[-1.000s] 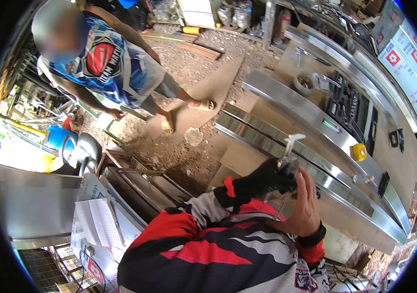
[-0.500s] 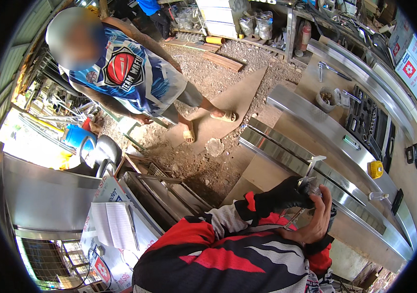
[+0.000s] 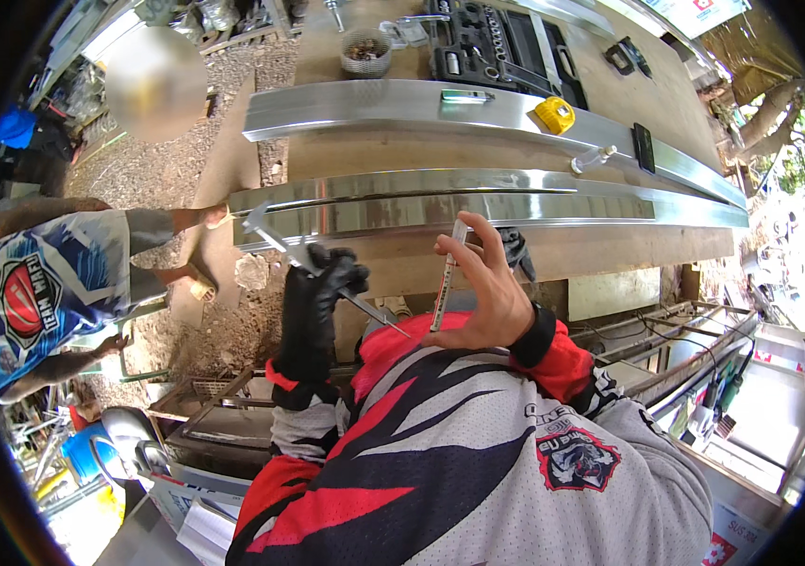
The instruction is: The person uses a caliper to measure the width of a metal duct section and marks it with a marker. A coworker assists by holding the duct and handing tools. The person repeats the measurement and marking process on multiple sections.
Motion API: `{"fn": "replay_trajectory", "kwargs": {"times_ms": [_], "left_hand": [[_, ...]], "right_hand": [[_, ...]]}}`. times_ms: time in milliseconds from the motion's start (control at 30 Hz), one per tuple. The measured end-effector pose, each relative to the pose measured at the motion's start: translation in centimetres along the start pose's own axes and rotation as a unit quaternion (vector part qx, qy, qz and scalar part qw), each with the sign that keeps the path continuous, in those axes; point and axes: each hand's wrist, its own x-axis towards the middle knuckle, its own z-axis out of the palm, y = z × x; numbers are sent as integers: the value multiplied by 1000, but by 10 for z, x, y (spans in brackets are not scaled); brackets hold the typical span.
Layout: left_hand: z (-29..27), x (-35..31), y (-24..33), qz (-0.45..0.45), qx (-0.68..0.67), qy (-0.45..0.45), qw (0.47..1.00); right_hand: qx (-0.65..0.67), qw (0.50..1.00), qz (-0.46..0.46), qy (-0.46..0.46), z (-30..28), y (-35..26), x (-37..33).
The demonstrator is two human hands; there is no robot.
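Note:
My left hand (image 3: 320, 292), in a black glove, is closed around a metal caliper (image 3: 282, 242). The caliper's jaws point up and away to the left, and its thin end slants down toward my lap. My bare right hand (image 3: 489, 297) grips a slim white stick (image 3: 445, 281) with a red edge and dark marks, upright between thumb and fingers; its exact kind is unclear. Just behind that hand is a loose-looking black glove (image 3: 515, 253), partly hidden. Beyond both hands run long shiny metal channels (image 3: 600, 206) on the brown bench (image 3: 383, 247).
Farther back lie a yellow tape measure (image 3: 554, 115), a green-and-clear tool (image 3: 466, 96), a small clear bottle (image 3: 593, 158), a dark phone-like slab (image 3: 643, 148), an open socket set (image 3: 506, 47) and a basket (image 3: 365, 53). Another person (image 3: 63, 274) stands at left.
My view has swung right toward the bench. My hands, close together before, are now apart: the left holds the caliper to the left, the right raises the white stick.

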Motion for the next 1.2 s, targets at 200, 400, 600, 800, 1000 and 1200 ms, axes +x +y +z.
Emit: {"fn": "replay_trajectory", "kwargs": {"times_ms": [200, 400, 600, 800, 1000, 1200], "left_hand": [[-19, -4, -12, 35, -132, 15, 991], [8, -2, -6, 163, -68, 48, 983], [34, -24, -2, 161, -6, 191, 968], [70, -38, -10, 175, -15, 268, 947], [101, -34, -13, 212, 26, 321, 923], [119, -30, -16, 255, -195, 289, 902]], "right_hand": [[-32, 999, 10, -21, -25, 53, 20], [-10, 998, 9, -66, -51, 119, 104], [283, 881, 279, -257, -40, 205, 194], [247, 916, 182, -257, -5, 238, 193], [100, 979, 27, -178, 4, 257, 197], [-151, 954, 51, -254, 4, 240, 208]]}}
